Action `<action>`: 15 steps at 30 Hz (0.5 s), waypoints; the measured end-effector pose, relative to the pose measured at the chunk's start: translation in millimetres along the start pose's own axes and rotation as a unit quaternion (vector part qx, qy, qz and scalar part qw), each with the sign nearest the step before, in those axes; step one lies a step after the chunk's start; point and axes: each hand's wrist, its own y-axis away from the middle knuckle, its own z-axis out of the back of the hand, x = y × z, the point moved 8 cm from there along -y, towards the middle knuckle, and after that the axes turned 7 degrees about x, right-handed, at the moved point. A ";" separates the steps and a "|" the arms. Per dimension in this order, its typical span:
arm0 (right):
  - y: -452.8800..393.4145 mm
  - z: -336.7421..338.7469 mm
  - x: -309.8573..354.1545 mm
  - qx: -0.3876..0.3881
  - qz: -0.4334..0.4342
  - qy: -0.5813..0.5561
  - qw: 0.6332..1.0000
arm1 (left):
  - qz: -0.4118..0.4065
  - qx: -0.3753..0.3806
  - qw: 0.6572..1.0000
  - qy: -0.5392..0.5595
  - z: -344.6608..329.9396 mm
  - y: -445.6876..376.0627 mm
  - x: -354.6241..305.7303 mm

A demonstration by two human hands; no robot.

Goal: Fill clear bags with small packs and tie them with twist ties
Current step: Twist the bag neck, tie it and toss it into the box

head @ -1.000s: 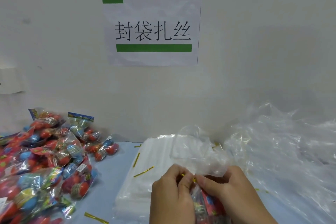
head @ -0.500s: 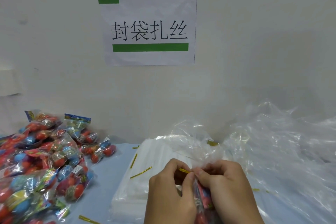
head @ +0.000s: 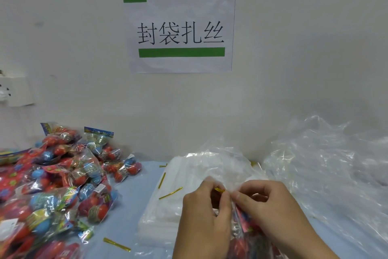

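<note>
Low in the middle of the view my left hand (head: 204, 214) and my right hand (head: 270, 208) meet at the gathered neck of a clear bag (head: 241, 235) with red and blue small packs inside. My left fingers pinch a gold twist tie (head: 219, 190) at that neck. My right fingers pinch the bunched plastic right beside it. The bag's lower part runs off the bottom edge. A big pile of colourful small packs (head: 52, 187) lies on the left.
A flat stack of clear bags (head: 180, 176) lies under my hands on the light blue table (head: 130, 202). Loose gold ties (head: 170, 193) lie on and beside it. Crumpled clear plastic (head: 327, 166) fills the right. A paper sign (head: 180, 29) hangs on the wall ahead.
Both hands have stayed at the bag's neck, their fingers shifting around the gold tie. The view has shifted slightly.
</note>
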 end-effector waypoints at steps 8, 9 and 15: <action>-0.1 -2.9 2.0 -0.020 0.009 0.040 0.999 | 0.004 0.001 1.000 0.023 2.1 0.3 0.2; 0.0 -1.7 2.1 -0.026 0.008 0.038 0.999 | -0.013 0.010 1.000 0.017 1.1 0.4 -2.5; 2.9 4.6 2.6 -0.046 0.008 0.009 0.999 | -0.119 -0.003 0.987 -0.107 -1.3 4.0 -18.8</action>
